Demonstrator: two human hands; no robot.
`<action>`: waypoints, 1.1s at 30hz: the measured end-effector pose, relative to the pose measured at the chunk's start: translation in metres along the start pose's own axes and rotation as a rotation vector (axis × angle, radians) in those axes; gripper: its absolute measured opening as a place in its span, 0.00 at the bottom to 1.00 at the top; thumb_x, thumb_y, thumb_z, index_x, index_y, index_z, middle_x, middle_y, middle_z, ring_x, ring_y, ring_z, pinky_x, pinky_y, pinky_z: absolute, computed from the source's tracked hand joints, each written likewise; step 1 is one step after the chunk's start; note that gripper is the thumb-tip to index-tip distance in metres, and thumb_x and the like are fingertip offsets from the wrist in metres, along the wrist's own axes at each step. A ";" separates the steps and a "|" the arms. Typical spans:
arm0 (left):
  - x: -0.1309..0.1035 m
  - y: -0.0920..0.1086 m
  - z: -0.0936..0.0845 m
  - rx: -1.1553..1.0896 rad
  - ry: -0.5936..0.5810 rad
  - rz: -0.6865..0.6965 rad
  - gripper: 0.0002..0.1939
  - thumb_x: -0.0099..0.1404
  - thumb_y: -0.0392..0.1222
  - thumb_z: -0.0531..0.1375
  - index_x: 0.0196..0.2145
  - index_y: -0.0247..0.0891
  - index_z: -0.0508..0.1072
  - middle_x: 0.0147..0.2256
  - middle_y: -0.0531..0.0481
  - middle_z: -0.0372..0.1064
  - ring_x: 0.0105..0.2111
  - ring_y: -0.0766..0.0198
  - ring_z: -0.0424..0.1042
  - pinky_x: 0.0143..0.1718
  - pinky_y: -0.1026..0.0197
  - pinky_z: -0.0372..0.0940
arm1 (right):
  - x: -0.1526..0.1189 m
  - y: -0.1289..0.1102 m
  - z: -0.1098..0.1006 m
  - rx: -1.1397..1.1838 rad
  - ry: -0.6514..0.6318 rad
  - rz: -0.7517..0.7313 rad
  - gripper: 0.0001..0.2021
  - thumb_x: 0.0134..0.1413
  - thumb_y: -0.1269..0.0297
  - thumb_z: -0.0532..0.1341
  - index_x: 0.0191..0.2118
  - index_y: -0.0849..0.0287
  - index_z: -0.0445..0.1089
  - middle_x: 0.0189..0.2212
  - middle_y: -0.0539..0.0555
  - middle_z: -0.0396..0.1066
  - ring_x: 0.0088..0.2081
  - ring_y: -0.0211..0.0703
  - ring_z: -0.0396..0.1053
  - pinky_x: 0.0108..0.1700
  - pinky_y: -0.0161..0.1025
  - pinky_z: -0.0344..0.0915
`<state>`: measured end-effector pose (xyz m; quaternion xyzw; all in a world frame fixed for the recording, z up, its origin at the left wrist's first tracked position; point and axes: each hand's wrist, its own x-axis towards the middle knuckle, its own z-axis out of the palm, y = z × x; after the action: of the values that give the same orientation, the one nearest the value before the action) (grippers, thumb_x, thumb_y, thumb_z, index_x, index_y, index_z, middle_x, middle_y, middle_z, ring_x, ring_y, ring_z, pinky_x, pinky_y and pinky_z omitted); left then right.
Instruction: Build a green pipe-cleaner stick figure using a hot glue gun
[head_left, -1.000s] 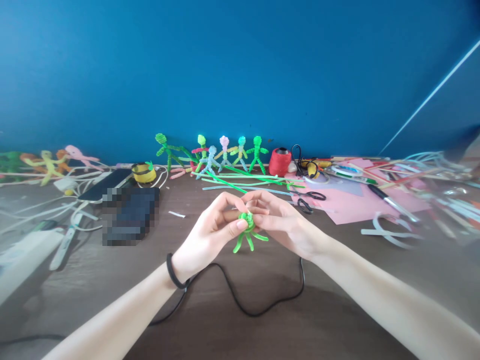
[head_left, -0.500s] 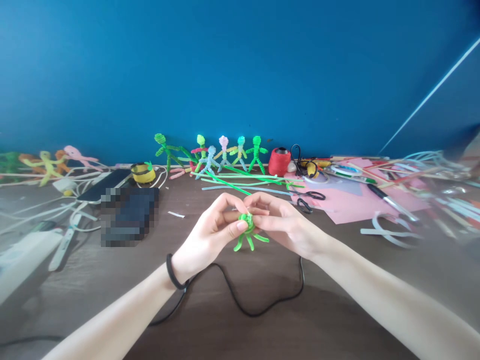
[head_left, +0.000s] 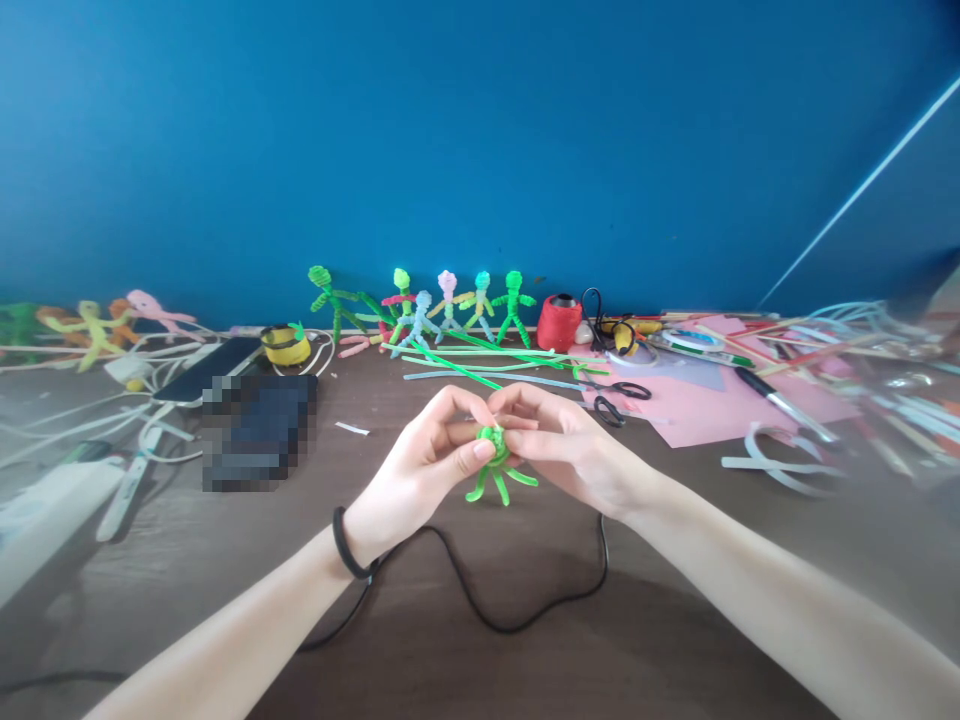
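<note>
Between my hands, over the middle of the table, is a small green pipe-cleaner figure with a rounded, coiled top and several legs splayed downward. My left hand pinches its left side, the thumb lying across the coil. From the right, my right hand has thumb and fingers closed on the same figure. Something thin and pale shows at the fingertips above the coil, too small to name. The fingers partly hide the figure's back and top.
Pipe-cleaner dolls stand along the blue wall, with loose pipe cleaners before them. Right of these are a red thread spool, scissors and pink paper. Phones lie left; a black cable runs below my hands.
Both hands keep their grip on the green figure in nearly the same place. Its legs have shifted very slightly; nothing else has visibly moved.
</note>
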<state>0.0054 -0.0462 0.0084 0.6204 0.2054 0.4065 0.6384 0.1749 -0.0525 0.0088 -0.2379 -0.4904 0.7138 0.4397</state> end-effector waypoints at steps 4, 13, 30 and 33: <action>0.000 0.000 0.000 -0.003 0.004 -0.005 0.05 0.61 0.36 0.56 0.36 0.38 0.61 0.37 0.47 0.73 0.38 0.62 0.72 0.36 0.62 0.64 | 0.000 -0.001 0.001 -0.010 0.009 0.005 0.08 0.47 0.70 0.61 0.36 0.58 0.65 0.31 0.49 0.61 0.32 0.33 0.61 0.31 0.31 0.58; 0.000 0.001 0.001 -0.011 0.004 -0.015 0.06 0.61 0.36 0.56 0.36 0.38 0.61 0.34 0.48 0.73 0.35 0.63 0.73 0.33 0.64 0.63 | -0.001 0.000 0.000 -0.010 -0.010 -0.010 0.08 0.48 0.71 0.61 0.37 0.58 0.64 0.31 0.49 0.62 0.32 0.32 0.62 0.32 0.31 0.57; 0.000 0.002 0.003 -0.020 0.031 -0.023 0.05 0.61 0.37 0.56 0.35 0.38 0.62 0.35 0.48 0.72 0.36 0.63 0.71 0.34 0.63 0.63 | 0.000 -0.001 0.004 -0.056 0.053 -0.018 0.08 0.47 0.70 0.61 0.36 0.58 0.64 0.29 0.49 0.63 0.30 0.34 0.61 0.30 0.32 0.57; 0.000 0.001 0.002 -0.023 0.029 -0.009 0.06 0.61 0.37 0.56 0.37 0.38 0.62 0.35 0.47 0.72 0.37 0.62 0.72 0.34 0.63 0.64 | 0.000 -0.003 0.006 -0.054 0.066 -0.025 0.09 0.46 0.69 0.62 0.36 0.59 0.64 0.28 0.49 0.63 0.30 0.34 0.62 0.30 0.33 0.58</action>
<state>0.0068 -0.0479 0.0097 0.6060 0.2130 0.4149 0.6444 0.1708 -0.0549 0.0138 -0.2671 -0.4978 0.6864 0.4579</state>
